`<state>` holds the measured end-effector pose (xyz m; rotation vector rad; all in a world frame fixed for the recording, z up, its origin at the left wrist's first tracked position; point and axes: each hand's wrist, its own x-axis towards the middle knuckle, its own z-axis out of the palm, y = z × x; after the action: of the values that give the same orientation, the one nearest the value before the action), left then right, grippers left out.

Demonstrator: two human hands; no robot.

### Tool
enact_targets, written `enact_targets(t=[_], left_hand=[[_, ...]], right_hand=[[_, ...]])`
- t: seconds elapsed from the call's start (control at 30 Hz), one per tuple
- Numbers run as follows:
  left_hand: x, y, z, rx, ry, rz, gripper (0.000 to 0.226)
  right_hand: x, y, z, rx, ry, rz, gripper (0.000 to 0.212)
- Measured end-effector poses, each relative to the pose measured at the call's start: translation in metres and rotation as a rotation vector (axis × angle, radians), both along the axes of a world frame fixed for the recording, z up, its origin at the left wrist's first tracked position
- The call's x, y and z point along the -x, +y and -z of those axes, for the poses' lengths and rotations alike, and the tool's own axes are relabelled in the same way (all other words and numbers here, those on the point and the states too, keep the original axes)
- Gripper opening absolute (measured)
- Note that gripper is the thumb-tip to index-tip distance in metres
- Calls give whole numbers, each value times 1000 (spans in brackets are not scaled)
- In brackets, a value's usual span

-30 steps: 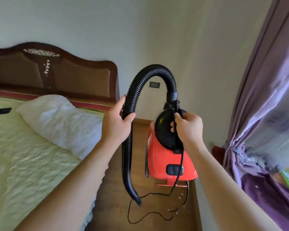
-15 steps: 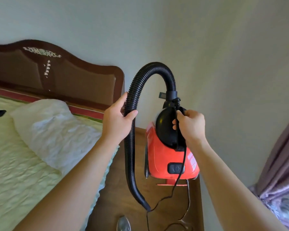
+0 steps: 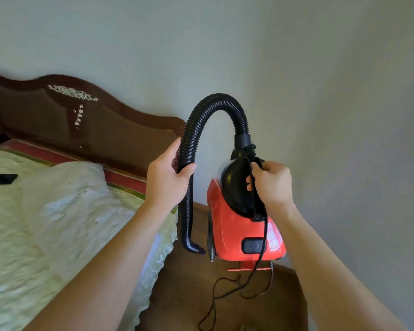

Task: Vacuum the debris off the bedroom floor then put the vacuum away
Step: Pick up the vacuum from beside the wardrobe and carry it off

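Lowering the red plastic canister vacuum (image 3: 234, 225), aloft at centre, level onto the brown wooden surface (image 3: 189, 295) at 6 o'clock seems wise, right grip (image 3: 273, 182) clenched on its top, left grip (image 3: 167, 180) clasping its black ribbed hose (image 3: 215, 103).

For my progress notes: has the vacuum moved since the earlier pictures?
Yes. The vacuum moved left: its hose now overlaps the right end of the headboard, clear of it before.

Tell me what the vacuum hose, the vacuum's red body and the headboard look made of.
Hose: probably flexible plastic, matte black; ribbed and bent in a tight arch.
Red body: hard moulded plastic, smooth with slight sheen.
Headboard: dark wood, seemingly polished, with pale inlay.
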<state>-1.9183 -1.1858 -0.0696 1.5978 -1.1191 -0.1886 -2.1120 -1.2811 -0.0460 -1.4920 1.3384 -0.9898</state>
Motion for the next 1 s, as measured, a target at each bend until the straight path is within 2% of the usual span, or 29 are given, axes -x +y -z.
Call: enact_targets(t=[0.17, 0.47, 0.7, 1.0], left_hand=[[-7, -36, 3, 1, -13, -157, 67], [12, -65, 8, -71, 66, -554, 65], [10, -50, 18, -87, 115, -774, 64], [-22, -19, 29, -79, 140, -901, 64]], right_hand=[[-24, -61, 4, -19, -16, -140, 29], [-74, -146, 14, 24, 118, -500, 28], [-116, -154, 21, 71, 177, -726, 30], [-173, -128, 41, 66, 179, -860, 29]])
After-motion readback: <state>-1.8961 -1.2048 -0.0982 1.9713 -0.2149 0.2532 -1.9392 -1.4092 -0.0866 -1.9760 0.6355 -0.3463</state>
